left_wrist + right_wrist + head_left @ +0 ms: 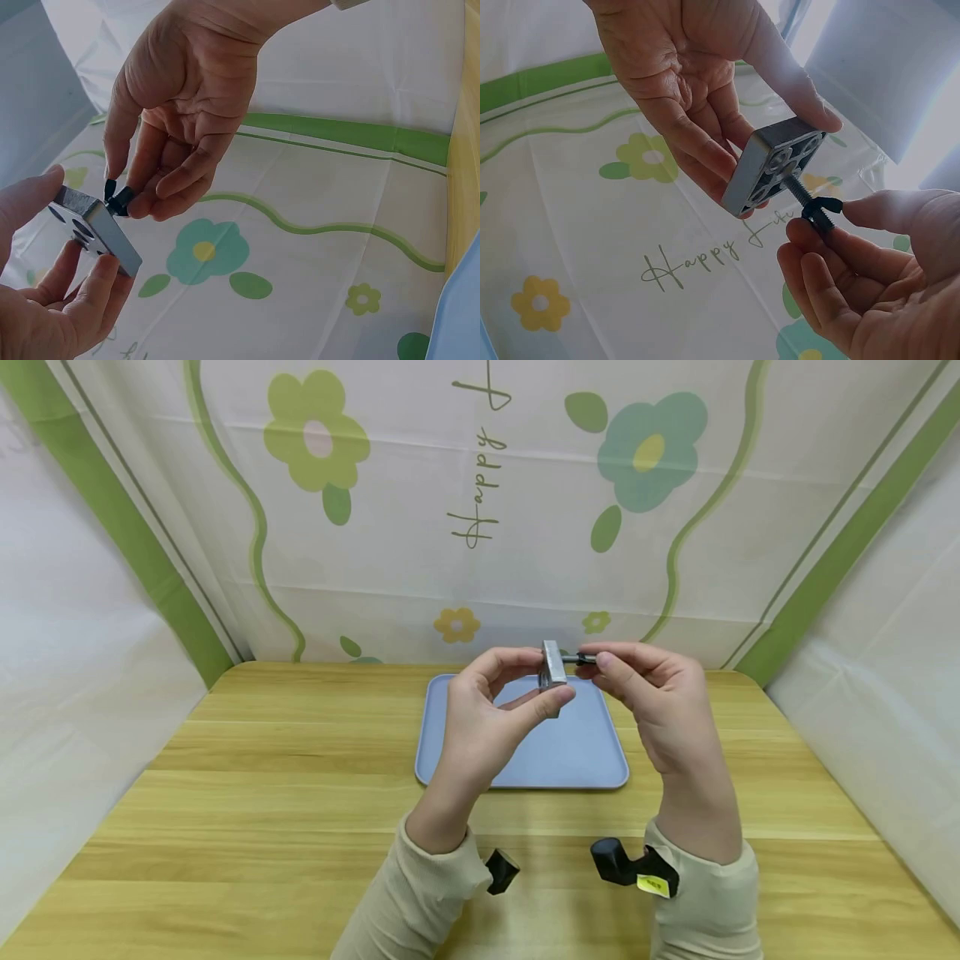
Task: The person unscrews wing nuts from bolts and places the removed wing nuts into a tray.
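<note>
My left hand (487, 718) holds a square grey metal block (748, 174) by its edges, up above the tray. In the right wrist view, the block's recessed face shows round holes near its corners. A threaded bolt (797, 189) sticks out from the middle of that face. Near the bolt's free end sits a black wing nut (827, 203), which my right hand (667, 702) pinches between thumb and fingertips. The left wrist view shows the block's opposite, flat face with its dark holes, partly covered by the left fingers.
Below the hands a light blue tray (570, 747) lies on the wooden table (300, 777). A white curtain (405, 552) with flowers and lettering hangs behind the table. Black wrist mounts (611, 860) stick out from the beige sleeves (708, 897).
</note>
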Available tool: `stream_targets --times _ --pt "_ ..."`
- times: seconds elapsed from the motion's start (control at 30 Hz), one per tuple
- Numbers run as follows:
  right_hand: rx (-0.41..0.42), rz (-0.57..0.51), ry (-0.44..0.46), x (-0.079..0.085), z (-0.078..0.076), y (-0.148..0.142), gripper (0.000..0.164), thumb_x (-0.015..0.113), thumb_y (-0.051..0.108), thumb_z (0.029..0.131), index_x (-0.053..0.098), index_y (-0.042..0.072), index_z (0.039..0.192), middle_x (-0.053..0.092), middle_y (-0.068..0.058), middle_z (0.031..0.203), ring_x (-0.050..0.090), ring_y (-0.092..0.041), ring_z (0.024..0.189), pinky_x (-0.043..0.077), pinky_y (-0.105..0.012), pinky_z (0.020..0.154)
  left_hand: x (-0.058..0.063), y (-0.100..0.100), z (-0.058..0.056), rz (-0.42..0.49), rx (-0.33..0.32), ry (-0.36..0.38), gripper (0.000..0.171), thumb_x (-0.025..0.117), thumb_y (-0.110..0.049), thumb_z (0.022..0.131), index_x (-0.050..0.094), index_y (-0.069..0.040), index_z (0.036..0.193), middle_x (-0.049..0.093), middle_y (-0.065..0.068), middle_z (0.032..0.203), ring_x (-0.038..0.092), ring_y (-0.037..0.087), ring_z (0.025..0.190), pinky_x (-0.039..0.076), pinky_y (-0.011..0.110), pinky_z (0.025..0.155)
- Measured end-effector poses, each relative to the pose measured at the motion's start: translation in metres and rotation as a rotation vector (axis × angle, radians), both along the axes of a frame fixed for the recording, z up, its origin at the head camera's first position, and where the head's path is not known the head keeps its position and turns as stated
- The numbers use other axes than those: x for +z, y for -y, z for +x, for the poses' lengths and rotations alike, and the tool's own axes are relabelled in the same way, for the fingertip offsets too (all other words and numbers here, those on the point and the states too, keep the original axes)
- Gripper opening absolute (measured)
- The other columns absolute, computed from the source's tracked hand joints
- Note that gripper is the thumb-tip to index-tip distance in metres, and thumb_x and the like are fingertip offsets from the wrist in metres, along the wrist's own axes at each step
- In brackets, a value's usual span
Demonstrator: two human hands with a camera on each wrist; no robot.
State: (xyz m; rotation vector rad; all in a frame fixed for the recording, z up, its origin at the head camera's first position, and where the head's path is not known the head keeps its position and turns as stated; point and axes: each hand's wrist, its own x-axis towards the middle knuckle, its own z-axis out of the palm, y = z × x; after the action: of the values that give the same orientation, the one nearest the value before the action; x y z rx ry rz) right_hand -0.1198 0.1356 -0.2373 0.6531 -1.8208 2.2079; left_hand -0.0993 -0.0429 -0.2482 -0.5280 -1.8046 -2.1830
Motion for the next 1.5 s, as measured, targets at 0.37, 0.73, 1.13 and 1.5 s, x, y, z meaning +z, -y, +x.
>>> stream_targets --times 0.37,0.73,1.13,1.5 --pt "-0.033 0.044 -0.071 -0.0010 0.0013 -0.0007 0.026 0.063 -0.013 0.090 0.073 0.000 0.109 0.073 -0.001 0.101 0.067 -0.011 0.092 0.057 -0.019 0.082 -0.0001 0.0003 -0.0002 0.001 0.010 0.004 0.034 0.080 0.005 0.080 0.065 0.004 0.111 0.066 0.017 0.117 0.066 0.021 0.110 0.061 0.033 0.091" --pt "-0.094 0.129 -0.149 -0.0011 0.0015 0.0012 0.036 0.063 -0.020 0.085 0.073 0.009 0.102 0.069 0.001 0.101 0.064 -0.013 0.094 0.057 -0.017 0.077 -0.0003 -0.0005 0.0001 0.001 -0.003 0.006 0.034 0.079 0.004 0.080 0.064 0.004 0.111 0.065 0.018 0.118 0.065 0.022 0.111 0.061 0.034 0.092" --pt "-0.114 -0.050 -0.120 0.0015 0.0026 -0.0030 0.018 0.063 -0.007 0.093 0.073 -0.002 0.107 0.072 -0.003 0.083 0.067 -0.014 0.080 0.059 -0.020 0.074 0.0002 -0.0001 0.0003 0.000 0.008 0.021 0.034 0.079 0.003 0.080 0.065 0.004 0.111 0.066 0.017 0.118 0.066 0.021 0.111 0.061 0.033 0.091" --pt "-0.085 0.003 -0.029 0.0024 0.0037 -0.0032 0.015 0.060 0.001 0.097 0.072 0.000 0.106 0.070 -0.002 0.074 0.067 -0.014 0.073 0.060 -0.024 0.069 0.0002 0.0001 0.0003 -0.009 0.008 0.011 0.035 0.080 0.003 0.080 0.065 0.003 0.112 0.066 0.017 0.118 0.066 0.021 0.111 0.061 0.033 0.091"
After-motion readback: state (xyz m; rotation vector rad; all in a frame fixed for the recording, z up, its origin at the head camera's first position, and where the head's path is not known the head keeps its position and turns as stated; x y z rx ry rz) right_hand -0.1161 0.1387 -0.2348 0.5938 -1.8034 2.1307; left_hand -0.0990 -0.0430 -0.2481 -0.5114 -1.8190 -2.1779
